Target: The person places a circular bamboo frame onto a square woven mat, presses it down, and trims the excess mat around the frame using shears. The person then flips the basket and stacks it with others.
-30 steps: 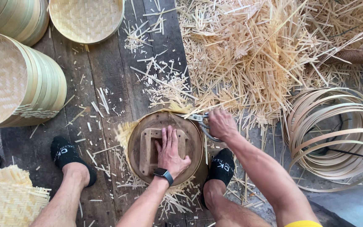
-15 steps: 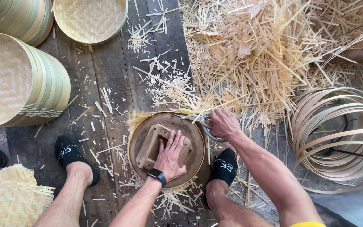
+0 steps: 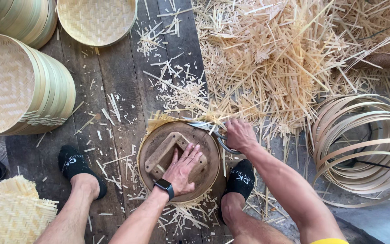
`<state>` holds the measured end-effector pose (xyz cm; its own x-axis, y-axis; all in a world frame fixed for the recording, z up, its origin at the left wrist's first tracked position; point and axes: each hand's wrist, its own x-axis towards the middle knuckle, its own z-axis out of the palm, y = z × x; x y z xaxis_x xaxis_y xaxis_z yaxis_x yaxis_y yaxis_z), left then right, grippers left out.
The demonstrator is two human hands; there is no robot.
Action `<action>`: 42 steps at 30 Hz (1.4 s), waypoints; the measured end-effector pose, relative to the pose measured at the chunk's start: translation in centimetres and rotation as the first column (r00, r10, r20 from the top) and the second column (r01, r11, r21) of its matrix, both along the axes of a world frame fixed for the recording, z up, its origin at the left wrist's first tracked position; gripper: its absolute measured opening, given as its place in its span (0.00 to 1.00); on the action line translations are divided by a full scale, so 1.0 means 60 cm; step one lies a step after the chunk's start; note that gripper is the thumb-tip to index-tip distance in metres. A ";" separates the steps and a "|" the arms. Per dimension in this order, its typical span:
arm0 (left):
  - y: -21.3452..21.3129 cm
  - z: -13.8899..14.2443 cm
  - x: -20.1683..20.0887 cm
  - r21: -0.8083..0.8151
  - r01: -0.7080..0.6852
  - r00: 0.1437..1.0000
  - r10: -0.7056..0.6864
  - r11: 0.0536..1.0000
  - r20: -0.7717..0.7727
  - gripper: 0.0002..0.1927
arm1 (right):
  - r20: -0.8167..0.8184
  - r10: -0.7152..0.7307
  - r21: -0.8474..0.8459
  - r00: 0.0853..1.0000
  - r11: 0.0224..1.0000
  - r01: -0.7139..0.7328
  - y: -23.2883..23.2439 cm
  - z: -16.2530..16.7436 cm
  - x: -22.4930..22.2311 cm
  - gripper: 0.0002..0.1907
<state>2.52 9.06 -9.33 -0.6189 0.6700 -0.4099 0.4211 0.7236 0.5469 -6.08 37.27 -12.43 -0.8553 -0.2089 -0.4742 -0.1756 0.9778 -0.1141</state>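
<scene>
A round wooden disc [image 3: 204, 149] with a block handle [image 3: 163, 151] lies on a woven bamboo mat whose frayed ends [image 3: 161, 119] stick out around its rim. My left hand [image 3: 183, 169], wearing a black wristwatch [image 3: 164, 187], presses flat on the disc beside the handle. My right hand [image 3: 239, 134] grips metal scissors [image 3: 206, 126] at the disc's far edge, blades against the protruding strips. Both my black-socked feet [image 3: 75, 165] [image 3: 241, 178] flank the disc on the dark plank floor [image 3: 123, 81].
A stack of round bamboo trays [image 3: 28, 86] lies on its side at left, another tray [image 3: 96, 20] behind it. A big heap of bamboo offcuts [image 3: 294, 49] fills the upper right. Coiled bamboo hoops [image 3: 362, 149] sit at right. Woven mats [image 3: 10, 210] lie bottom left.
The disc and its handle have turned under my left hand. My right hand with the scissors stays at the far rim, shifted slightly along it.
</scene>
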 end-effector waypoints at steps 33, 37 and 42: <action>0.106 -0.013 0.035 -0.142 -0.617 0.782 0.583 0.774 -0.220 0.58 | -0.199 0.040 0.007 0.979 0.999 -0.039 0.000 -0.004 0.024 0.36; 0.097 -0.013 0.031 -0.175 -0.598 0.799 0.566 0.782 -0.203 0.58 | -0.208 0.003 -0.007 0.978 1.000 -0.005 -0.020 -0.028 0.004 0.25; 0.060 -0.009 0.037 -0.170 -0.364 0.924 0.333 0.916 -0.185 0.56 | 0.001 -0.004 0.006 1.000 1.000 0.004 0.057 -0.018 0.034 0.16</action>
<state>4.74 12.69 -9.88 -0.8624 0.3153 -0.3959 0.1874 0.9256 0.3289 -4.07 40.68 -13.51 -0.8557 -0.2028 -0.4760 -0.1719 0.9792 -0.1082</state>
